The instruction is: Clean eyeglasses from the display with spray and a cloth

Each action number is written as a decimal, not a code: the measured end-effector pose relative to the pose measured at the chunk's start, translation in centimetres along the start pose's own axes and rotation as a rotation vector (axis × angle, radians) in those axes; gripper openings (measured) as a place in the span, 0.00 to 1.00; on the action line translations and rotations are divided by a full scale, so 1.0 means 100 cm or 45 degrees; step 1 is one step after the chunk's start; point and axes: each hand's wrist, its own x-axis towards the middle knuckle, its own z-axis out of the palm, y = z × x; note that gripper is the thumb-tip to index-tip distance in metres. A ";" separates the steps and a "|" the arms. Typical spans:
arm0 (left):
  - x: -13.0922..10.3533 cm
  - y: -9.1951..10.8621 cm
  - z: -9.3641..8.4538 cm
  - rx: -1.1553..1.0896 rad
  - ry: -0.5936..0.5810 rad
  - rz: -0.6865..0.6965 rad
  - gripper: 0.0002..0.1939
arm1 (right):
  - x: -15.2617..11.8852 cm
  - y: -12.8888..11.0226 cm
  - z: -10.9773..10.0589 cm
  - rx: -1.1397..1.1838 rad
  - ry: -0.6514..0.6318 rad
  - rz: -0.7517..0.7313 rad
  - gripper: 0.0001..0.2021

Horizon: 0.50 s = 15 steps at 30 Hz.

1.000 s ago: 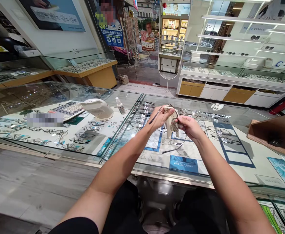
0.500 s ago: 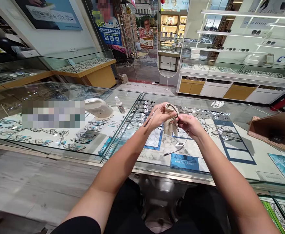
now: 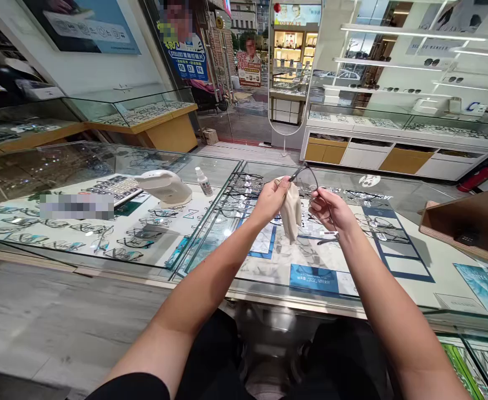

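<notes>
My left hand (image 3: 274, 199) is clamped on a pale cloth (image 3: 292, 211), thumb and fingers together at its upper end; the cloth hangs down in folds towards 6 o'clock. My right hand (image 3: 331, 211), at 3 o'clock from the left, is clamped with curled fingers on a dark-rimmed pair of glasses (image 3: 304, 166). The glasses are raised between my hands above the worktop (image 3: 264, 280), tilted, with one lens at 12 o'clock from the cloth. Their far end meets the tips of my left hand; whether that hand also grips the rim I cannot tell. One temple tip shows below my right hand, towards 6 o'clock.

The worktop is a glass-topped display counter, with tagged spectacle frames (image 3: 386, 232) lying under the glass at 3 o'clock. At 6 o'clock from my hands is a blue card (image 3: 313, 276). At 9 o'clock, in order outward, stand a white spray bottle (image 3: 204, 182), a white rounded device (image 3: 169, 188) and a keyboard (image 3: 121, 189); the area beside the keyboard is blurred out. A wooden box (image 3: 436, 219) sits at 3 o'clock, its inside facing me and a small dark object in it. Well beyond the worktop, an oval mirror (image 3: 289, 72) stands at 12 o'clock, and a red fire extinguisher (image 3: 478, 178) is visible at 2 o'clock.
</notes>
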 end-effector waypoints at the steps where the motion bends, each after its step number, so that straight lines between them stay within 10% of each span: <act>1: 0.000 0.000 0.000 0.008 -0.010 0.010 0.33 | 0.000 -0.003 -0.002 0.046 0.008 -0.012 0.18; 15: -0.021 0.006 0.005 0.142 -0.987 -0.400 0.27 | 0.000 -0.020 -0.008 0.381 0.157 -0.078 0.06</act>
